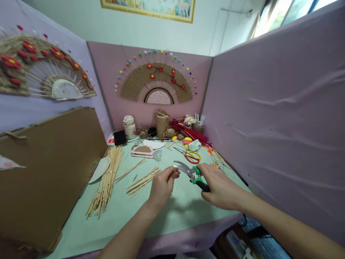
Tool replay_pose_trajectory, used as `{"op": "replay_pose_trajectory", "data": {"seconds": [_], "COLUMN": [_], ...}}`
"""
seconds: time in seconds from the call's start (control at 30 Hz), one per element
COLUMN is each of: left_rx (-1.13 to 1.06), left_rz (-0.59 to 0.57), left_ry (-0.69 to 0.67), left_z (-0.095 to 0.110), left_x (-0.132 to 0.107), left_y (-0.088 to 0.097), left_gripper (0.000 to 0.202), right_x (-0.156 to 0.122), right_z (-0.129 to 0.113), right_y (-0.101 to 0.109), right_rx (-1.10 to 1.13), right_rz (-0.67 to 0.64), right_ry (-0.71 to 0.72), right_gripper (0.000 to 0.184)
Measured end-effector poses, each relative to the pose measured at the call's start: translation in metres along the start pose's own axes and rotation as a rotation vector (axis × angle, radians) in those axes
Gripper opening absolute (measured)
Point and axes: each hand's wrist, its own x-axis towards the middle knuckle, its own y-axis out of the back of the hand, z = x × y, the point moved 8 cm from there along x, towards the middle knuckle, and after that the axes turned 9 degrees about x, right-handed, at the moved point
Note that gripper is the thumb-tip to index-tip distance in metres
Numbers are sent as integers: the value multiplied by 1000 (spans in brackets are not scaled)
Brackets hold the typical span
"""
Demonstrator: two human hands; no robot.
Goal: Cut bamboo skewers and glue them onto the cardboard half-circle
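Note:
My right hand (219,185) is closed around the green and black handles of a pair of pruning shears (190,172), whose curved metal blades point left. My left hand (163,185) is pinched shut just below the blades, holding a thin wooden stick (172,190) that is barely visible under the fingers. Both hands hover over the pale green table (178,212). A small bundle of bamboo sticks (142,182) lies just left of my left hand.
A long pile of bamboo sticks (107,180) lies by a big cardboard sheet (48,172) at left. Red-handled scissors (190,155), twine rolls (162,124), a white jar (129,126) and craft bits crowd the back. Pink partition walls with decorated fans (156,83) enclose the table.

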Motion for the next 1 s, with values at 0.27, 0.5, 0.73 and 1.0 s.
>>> {"op": "replay_pose_trajectory", "data": {"seconds": [0.27, 0.5, 0.73, 1.0], "left_rx": [272, 424, 428, 394], "left_rz": [146, 255, 251, 233], "left_ry": [-78, -63, -51, -38], "left_z": [8, 8, 7, 6], "left_x": [-5, -7, -10, -8], "left_y": [-1, -9, -14, -17], "left_gripper": [20, 23, 26, 23], "right_x": [-8, -8, -5, -2], "right_z": [-11, -12, -10, -16], "right_y": [0, -1, -3, 0], "right_rx": [-73, -98, -134, -213], "right_rz": [21, 8, -5, -45], "right_ry": [-85, -108, -115, -117], "right_gripper": [41, 40, 37, 29]}}
